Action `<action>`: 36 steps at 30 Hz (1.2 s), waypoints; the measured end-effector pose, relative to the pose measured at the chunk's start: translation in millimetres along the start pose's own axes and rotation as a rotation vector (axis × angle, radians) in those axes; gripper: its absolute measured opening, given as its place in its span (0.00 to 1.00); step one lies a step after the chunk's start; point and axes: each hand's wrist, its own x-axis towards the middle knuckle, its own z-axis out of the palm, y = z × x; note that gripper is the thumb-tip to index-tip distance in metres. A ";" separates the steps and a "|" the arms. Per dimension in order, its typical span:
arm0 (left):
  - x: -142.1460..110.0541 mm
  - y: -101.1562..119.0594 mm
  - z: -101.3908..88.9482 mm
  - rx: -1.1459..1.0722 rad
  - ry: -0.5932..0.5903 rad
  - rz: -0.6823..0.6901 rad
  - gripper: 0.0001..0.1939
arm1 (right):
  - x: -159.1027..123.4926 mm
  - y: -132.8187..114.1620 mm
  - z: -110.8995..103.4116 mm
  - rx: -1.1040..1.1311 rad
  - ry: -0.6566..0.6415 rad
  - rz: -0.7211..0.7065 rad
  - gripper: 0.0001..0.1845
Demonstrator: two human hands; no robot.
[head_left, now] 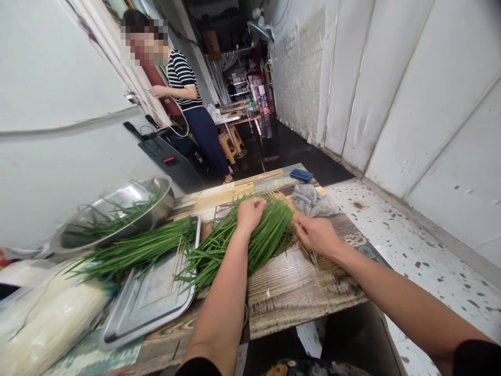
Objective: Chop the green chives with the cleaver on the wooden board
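A loose pile of garlic chives lies on the wooden table in front of me. Over its far side is my left hand, fingers curled closed; what they pinch, if anything, is hidden. My right hand is closed at the right end of the pile, its fingertips on thin bamboo skewers. These skewers lie side by side along the cut ends of the chives. Left of the pile, a metal tray carries a neater row of chives and a few skewers.
A steel bowl with more chives stands at the back left. A filled plastic bag lies in front of it. Beyond my right hand are a grey cloth and a blue box. A person stands past the table.
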 end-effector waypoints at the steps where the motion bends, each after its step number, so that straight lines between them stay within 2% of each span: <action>1: 0.2 -0.1 0.5 -0.003 0.003 0.005 0.10 | -0.1 0.0 -0.1 0.000 0.002 -0.001 0.17; 13: 1.6 -2.5 10.9 -0.076 -0.003 0.021 0.11 | -0.4 1.0 1.9 0.005 0.032 -0.005 0.18; 36: 0.4 -1.9 8.5 -0.083 -0.009 0.050 0.11 | -0.3 -0.1 -0.3 -0.021 0.026 -0.010 0.18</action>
